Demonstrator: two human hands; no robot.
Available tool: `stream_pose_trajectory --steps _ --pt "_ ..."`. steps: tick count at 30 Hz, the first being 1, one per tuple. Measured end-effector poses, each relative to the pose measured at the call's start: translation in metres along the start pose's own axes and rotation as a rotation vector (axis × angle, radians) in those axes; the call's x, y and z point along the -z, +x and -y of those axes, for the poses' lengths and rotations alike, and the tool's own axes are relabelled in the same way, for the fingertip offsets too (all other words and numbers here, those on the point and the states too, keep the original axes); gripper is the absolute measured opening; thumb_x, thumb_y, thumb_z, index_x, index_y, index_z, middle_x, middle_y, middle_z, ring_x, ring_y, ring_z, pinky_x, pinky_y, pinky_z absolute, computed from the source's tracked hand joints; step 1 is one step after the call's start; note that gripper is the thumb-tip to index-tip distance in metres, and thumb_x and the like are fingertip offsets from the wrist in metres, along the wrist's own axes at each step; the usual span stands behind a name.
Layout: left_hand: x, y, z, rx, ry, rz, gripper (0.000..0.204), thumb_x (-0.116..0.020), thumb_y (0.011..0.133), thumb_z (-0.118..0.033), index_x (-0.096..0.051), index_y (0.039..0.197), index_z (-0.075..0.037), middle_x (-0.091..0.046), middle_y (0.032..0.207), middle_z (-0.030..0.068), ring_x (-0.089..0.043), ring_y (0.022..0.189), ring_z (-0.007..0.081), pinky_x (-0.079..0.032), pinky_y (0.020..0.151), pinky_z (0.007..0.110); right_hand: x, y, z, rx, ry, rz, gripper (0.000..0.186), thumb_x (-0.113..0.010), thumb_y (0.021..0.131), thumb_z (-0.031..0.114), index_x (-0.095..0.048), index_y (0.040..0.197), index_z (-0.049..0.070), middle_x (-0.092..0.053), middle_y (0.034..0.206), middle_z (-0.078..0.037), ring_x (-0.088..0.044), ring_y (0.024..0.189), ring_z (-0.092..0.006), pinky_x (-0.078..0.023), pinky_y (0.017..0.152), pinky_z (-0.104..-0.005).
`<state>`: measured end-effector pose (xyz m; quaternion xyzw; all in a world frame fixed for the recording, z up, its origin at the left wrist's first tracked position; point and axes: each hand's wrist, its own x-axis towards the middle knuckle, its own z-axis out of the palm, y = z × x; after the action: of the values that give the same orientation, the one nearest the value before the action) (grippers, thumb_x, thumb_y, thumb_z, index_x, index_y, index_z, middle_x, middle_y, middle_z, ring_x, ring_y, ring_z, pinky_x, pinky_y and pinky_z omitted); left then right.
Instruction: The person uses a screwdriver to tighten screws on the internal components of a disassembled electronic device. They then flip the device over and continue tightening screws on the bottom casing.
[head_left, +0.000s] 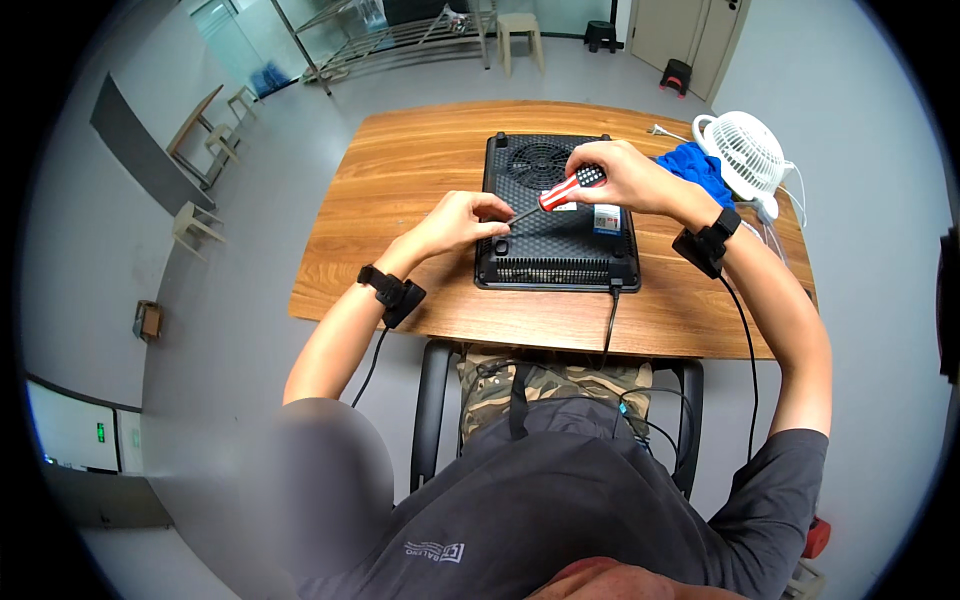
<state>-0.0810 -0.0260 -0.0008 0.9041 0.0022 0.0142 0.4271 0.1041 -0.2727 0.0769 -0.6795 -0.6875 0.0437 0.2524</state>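
A black appliance (520, 250) lies underside up on the wooden table, showing a round fan vent, a vented strip, labels and a cord at its near edge. My right hand (625, 180) grips a screwdriver (560, 197) with a patterned red, white and dark handle, its shaft slanting down leftward to the appliance's underside. My left hand (460, 220) is at the appliance's left part, thumb and fingers curled round the shaft's lower end; what they hold there is hidden.
On the table (360, 230), a white fan (743, 150) and blue cloth (695, 175) occupy the back right. A chair (430, 410) is at the near edge. Stools (520, 28), a metal rack (390, 50) and a cardboard box (148, 320) stand around the room.
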Motion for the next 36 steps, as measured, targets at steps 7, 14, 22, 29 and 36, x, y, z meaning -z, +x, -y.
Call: stream_pose_trajectory --steps 7,14,22,29,36 --pt "0.012 -0.013 0.041 -0.156 0.355 -0.046 0.048 -0.066 0.097 -0.025 -0.057 0.144 -0.014 -0.041 0.157 0.0179 -0.047 0.139 0.0357 -0.041 0.115 0.044 0.0 0.022 0.03 0.093 -0.051 0.102 0.032 -0.078 0.086 0.026 -0.067 0.101 0.0 -0.068 0.093 -0.014 -0.067 0.087 -0.0307 -0.053 0.076 -0.0393" --pt "0.003 -0.001 0.036 -0.208 0.342 0.113 0.049 -0.069 0.095 -0.028 -0.058 0.141 -0.015 -0.047 0.15 0.0191 -0.051 0.133 0.0384 -0.044 0.11 0.046 -0.007 0.053 0.062 0.198 -0.163 0.26 0.031 -0.078 0.085 0.029 -0.068 0.101 0.005 -0.064 0.092 -0.013 -0.066 0.087 -0.0328 -0.053 0.074 -0.0418" --pt "0.013 0.005 0.035 -0.108 0.3 0.193 0.045 -0.076 0.089 -0.03 -0.067 0.128 -0.01 -0.069 0.12 0.0176 -0.064 0.113 0.0383 -0.052 0.096 0.046 -0.014 0.083 0.083 0.267 -0.258 0.414 0.035 -0.08 0.081 0.029 -0.069 0.106 0.007 -0.066 0.094 -0.011 -0.067 0.087 -0.0337 -0.054 0.075 -0.0433" --pt "0.01 0.002 0.035 -0.055 0.144 0.163 0.043 -0.076 0.089 -0.03 -0.065 0.124 -0.008 -0.072 0.109 0.019 -0.067 0.106 0.0367 -0.054 0.091 0.045 -0.025 0.104 0.091 0.335 -0.346 0.483 0.027 -0.079 0.082 0.026 -0.068 0.095 0.005 -0.066 0.089 -0.012 -0.068 0.084 -0.0348 -0.054 0.073 -0.0447" --pt "0.016 -0.005 0.028 -0.013 0.111 0.177 0.041 -0.079 0.086 -0.022 -0.066 0.121 -0.006 -0.071 0.112 0.018 -0.066 0.111 0.0329 -0.053 0.093 0.043 -0.032 0.116 0.103 0.341 -0.359 0.528 0.024 -0.078 0.082 0.023 -0.068 0.091 0.003 -0.067 0.087 -0.013 -0.069 0.084 -0.0341 -0.055 0.073 -0.0441"
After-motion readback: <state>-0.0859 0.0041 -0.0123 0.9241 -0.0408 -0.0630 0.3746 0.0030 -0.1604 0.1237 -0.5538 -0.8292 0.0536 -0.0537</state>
